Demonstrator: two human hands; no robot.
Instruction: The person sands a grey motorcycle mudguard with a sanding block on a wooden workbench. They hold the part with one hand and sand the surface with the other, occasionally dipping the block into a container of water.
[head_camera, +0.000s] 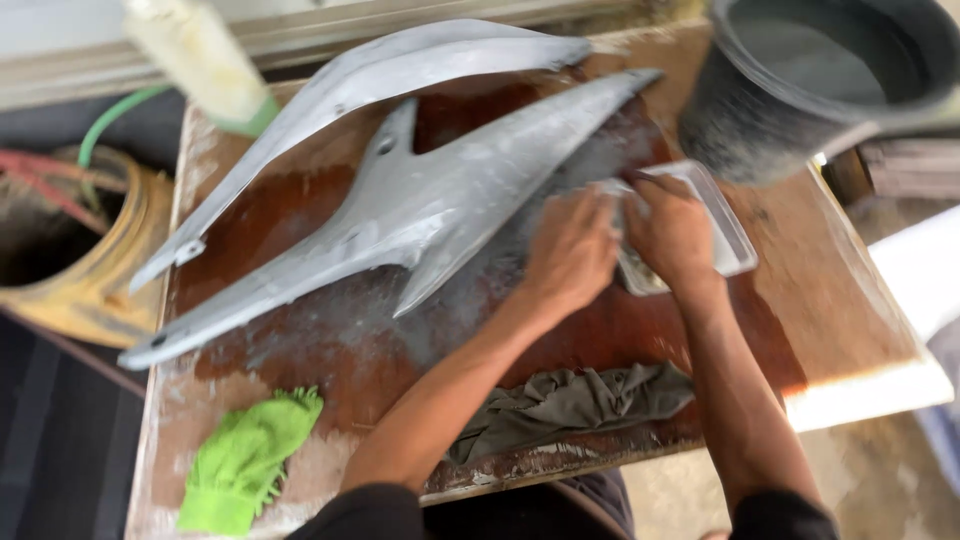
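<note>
Grey rag (575, 405) lies nearest, at worktop (850, 330) front edge w/ green mitt (245, 460) to its left. Both hands meet over white tray (735, 240): left hand (572, 250) & right hand (672, 232) have fingers curled on sthg small, prob. sanding paper, too blurred to tell. Grey panel (430, 210) sits just left, 2nd panel (380, 80) behind. Risks: black bucket (800, 90) overhangs the far corner & a knock could tip it; an elbow may sweep rag off.
</note>
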